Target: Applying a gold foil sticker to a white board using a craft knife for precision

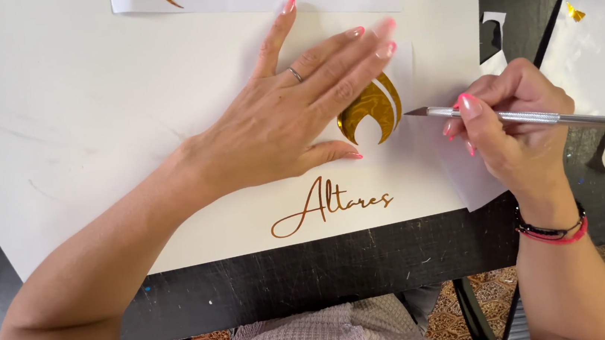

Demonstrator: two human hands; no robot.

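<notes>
On the white board point(88, 125), the left hand point(290, 119) lay spread flat over the gold decal point(371, 114); the right hand point(508, 126) pinched a craft knife point(529, 117), tip pointing left, seemingly just beside the decal.

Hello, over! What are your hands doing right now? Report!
Left hand flat, pressing on gold decal. Right hand gripping silver craft knife, tip beside decal. Nothing between blade and decal.
</notes>
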